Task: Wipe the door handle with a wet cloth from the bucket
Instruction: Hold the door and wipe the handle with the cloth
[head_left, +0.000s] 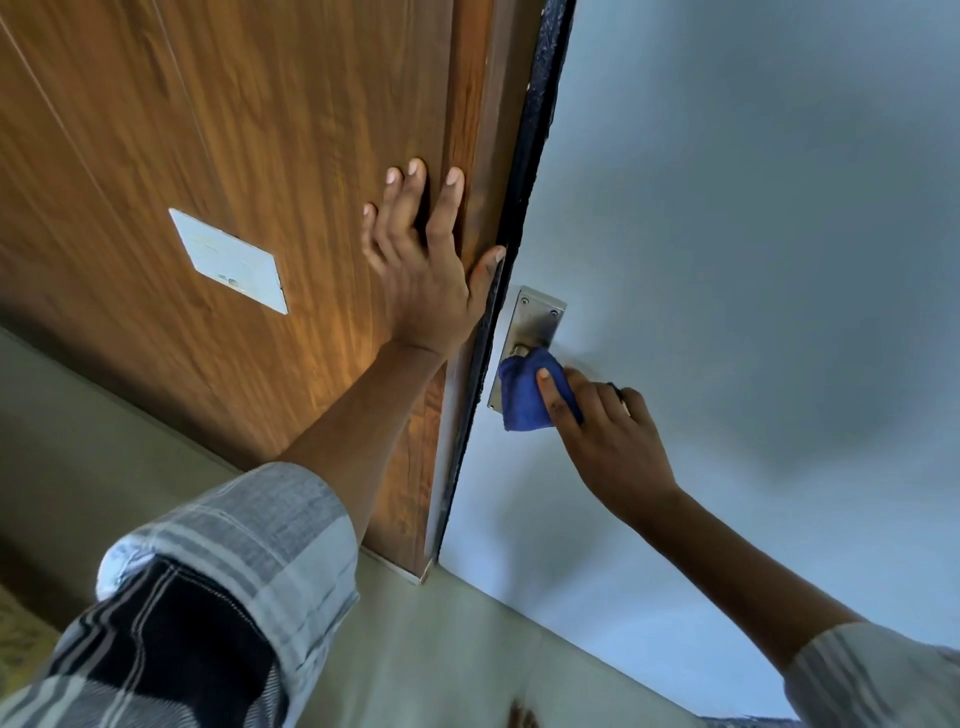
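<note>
Head view, tilted and looking forward along both arms: the left hand (421, 265) lies flat against a brown wood-grain panel (249, 130), its 4 fingers spread apart and pointing up, holding nothing, with the thumb reaching across to the black edge strip (524, 171) just to its right. Left of that hand, a pale rectangular plate (228, 260) sits on the wood. Below and to the right of the left hand, the right hand (608, 441) is clamped on a blue cloth (530, 392), thumb on top of the fabric and the other fingers curled behind it. The cloth is bunched and pressed over the door handle (519, 349), of which only a short metal stub shows just above the fabric. A metal backplate (532, 317) with 3 visible screws near its top extends above the right hand on the light blue-grey door (753, 234). Both forearms are bare, with checked sleeves (234, 545) rolled back near the elbows.
</note>
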